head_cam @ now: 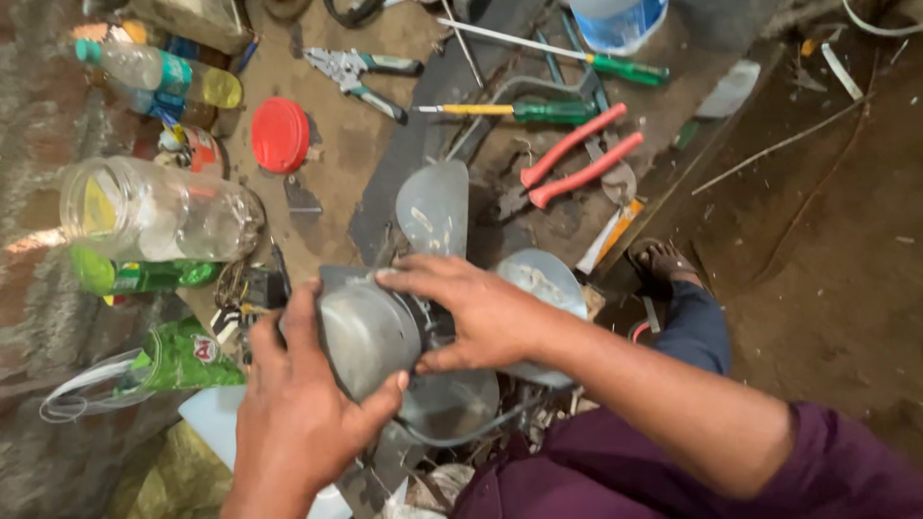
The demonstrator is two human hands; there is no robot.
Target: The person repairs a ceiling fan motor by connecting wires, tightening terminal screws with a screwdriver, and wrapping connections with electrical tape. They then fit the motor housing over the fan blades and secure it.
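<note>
From the head view, your left hand wraps the rounded grey motor housing from below, thumb pressed on its near side, while your right hand clamps across its top where the fan blades spread out; both hands grip it, close together. Just beyond your right hand lie red-handled pliers and a green-handled screwdriver. Beyond your left hand sit a red lid and a clear plastic jar on its side.
</note>
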